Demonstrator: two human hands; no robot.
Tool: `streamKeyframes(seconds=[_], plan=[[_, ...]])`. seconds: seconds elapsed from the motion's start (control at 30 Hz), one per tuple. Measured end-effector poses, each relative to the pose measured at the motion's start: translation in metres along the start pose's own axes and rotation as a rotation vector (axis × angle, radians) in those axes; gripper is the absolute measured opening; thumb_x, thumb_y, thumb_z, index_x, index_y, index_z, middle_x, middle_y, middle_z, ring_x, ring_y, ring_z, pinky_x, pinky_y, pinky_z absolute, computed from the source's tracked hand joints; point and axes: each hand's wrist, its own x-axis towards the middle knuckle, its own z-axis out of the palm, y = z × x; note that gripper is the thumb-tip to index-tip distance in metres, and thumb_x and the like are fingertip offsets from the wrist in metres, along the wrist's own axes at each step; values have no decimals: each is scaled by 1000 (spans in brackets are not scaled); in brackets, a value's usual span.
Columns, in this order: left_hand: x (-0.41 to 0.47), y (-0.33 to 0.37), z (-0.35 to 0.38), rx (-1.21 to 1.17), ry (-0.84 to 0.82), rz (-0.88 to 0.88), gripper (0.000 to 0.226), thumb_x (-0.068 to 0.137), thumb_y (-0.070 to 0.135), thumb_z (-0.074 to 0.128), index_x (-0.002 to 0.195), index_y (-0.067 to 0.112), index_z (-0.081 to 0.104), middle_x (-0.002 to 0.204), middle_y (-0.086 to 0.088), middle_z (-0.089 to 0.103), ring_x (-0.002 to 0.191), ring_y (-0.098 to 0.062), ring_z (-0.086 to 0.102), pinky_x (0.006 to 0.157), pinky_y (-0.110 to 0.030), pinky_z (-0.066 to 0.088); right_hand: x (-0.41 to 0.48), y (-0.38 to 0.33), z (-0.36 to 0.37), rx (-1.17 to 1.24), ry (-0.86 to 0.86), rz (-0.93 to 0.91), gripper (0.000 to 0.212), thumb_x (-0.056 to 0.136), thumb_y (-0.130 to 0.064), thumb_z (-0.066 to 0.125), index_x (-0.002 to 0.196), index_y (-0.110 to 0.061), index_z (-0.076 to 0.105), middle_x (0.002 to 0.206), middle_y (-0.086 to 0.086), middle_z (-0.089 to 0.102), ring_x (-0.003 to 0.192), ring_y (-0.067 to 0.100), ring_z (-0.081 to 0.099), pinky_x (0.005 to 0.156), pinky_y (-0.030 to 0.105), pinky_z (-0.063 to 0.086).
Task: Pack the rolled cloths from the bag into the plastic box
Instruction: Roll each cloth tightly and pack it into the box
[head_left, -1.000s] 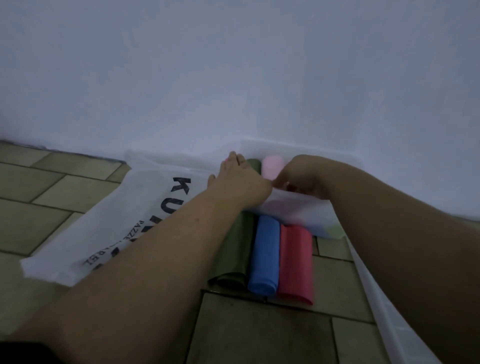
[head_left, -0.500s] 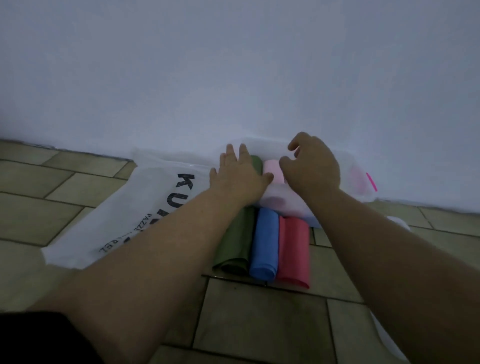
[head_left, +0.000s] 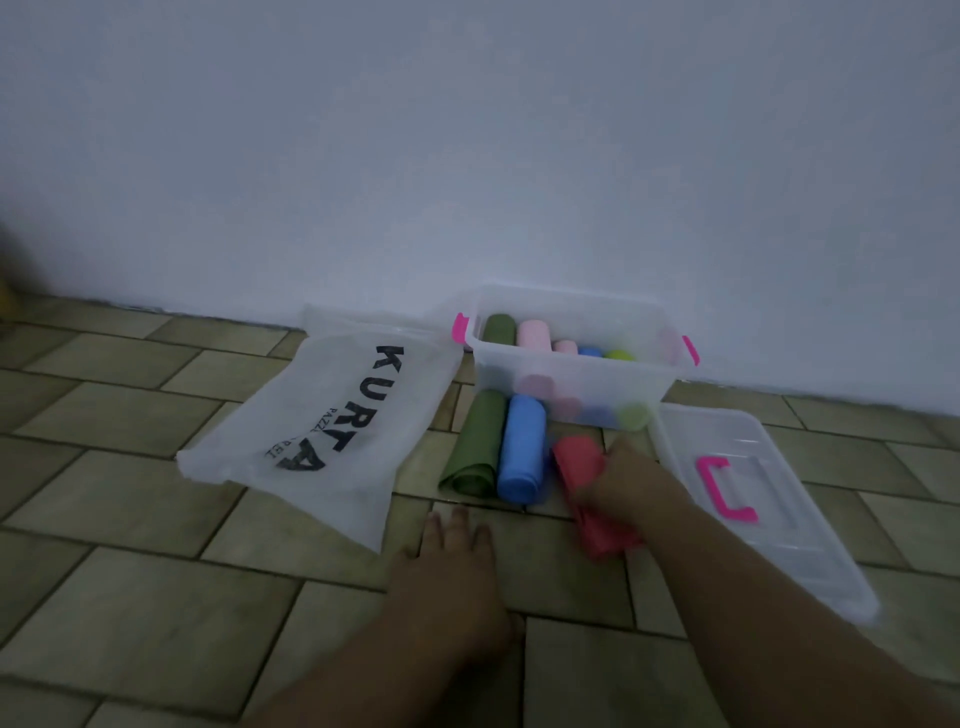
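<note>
Gripped the red rolled cloth in the right hand, beside the blue roll, just in front of the plastic box. Rested the left hand flat on the tiles, fingers spread. Called for a firm squeeze against unrolling, then a lift over the near wall.

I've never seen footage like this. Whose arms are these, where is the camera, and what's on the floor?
No machine here: these are a person's bare arms, filmed by a head-worn camera looking down at a tiled floor. The right hand grips a red rolled cloth; the left hand is open, holding nothing. A green roll and a blue roll lie side by side before the plastic box, which holds more rolls. Its lid lies right, the white bag left.
</note>
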Motion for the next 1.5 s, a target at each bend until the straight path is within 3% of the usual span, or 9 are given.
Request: streamKeyframes(seconds=[0.13, 0.33, 0.47, 0.6, 0.73, 0.9, 1.1, 1.3, 1.5], plan=[[1, 1, 1, 8, 39, 0, 103, 76, 66, 54, 151, 21, -2, 159, -8, -11, 145, -34, -6, 112, -52, 17, -32, 30, 10, -148, -116, 156, 71, 71, -42, 72, 128, -14, 39, 120, 7, 53, 90, 18, 52, 76, 32, 48], [-1, 2, -3, 14, 67, 8, 103, 75, 66, 57, 150, 18, 7, 159, -11, -4, 144, -36, -1, 113, -50, 20, -65, 25, 46, -77, -41, 25, 28, 77, -41, 62, 89, -17, 52, 77, -3, 52, 73, 13, 56, 58, 24, 42], [-10, 3, -14, -27, 73, 23, 94, 74, 61, 61, 147, 16, 22, 157, -14, 11, 143, -36, 9, 113, -48, 23, -69, 23, 44, 27, 25, 76, 46, 72, -51, 65, 97, -21, 41, 76, -5, 45, 66, 10, 48, 58, 27, 39], [-27, 15, -19, -657, 253, 53, 48, 83, 41, 61, 124, 17, 54, 124, -2, 55, 110, -19, 51, 84, -27, 40, -71, 26, 40, 3, 178, 12, 48, 72, -62, 58, 95, -23, 43, 85, -1, 60, 71, 17, 56, 63, 30, 43], [-44, 34, -9, -1698, -356, -109, 47, 87, 53, 55, 115, 16, 62, 101, -8, 71, 92, -25, 64, 70, -35, 50, -79, 16, 45, -111, 295, -177, 28, 75, -49, 57, 90, -33, 39, 77, -9, 55, 66, 11, 54, 55, 26, 36], [-35, 16, -24, -2090, -330, -174, 43, 91, 43, 52, 118, 9, 58, 110, -22, 67, 99, -38, 64, 80, -48, 53, -94, 19, 60, -281, 382, -403, 39, 77, -41, 63, 110, -40, 42, 109, -10, 54, 104, 16, 51, 99, 44, 34], [-34, -1, -44, -1520, 340, 84, 18, 88, 21, 60, 105, 21, 64, 97, -4, 69, 87, -19, 65, 77, -35, 51, -104, 43, 80, -352, 295, -460, 40, 85, -35, 52, 122, -43, 38, 135, -4, 39, 130, 21, 32, 112, 50, 11], [-23, 6, -26, -325, 119, 433, 34, 98, 34, 40, 128, 31, 56, 132, 1, 54, 112, -13, 50, 85, -21, 36, -112, 56, 80, -254, 290, -443, 44, 79, -32, 46, 120, -47, 40, 150, -3, 27, 139, 21, 23, 114, 48, 18], [2, 1, -18, -212, 53, 361, 46, 101, 43, 27, 139, 25, 44, 141, -9, 47, 124, -22, 44, 105, -35, 32, -101, 41, 73, -413, 171, -480, 65, 88, -31, 49, 143, -45, 17, 152, -8, 28, 143, 20, 16, 114, 54, 5]])
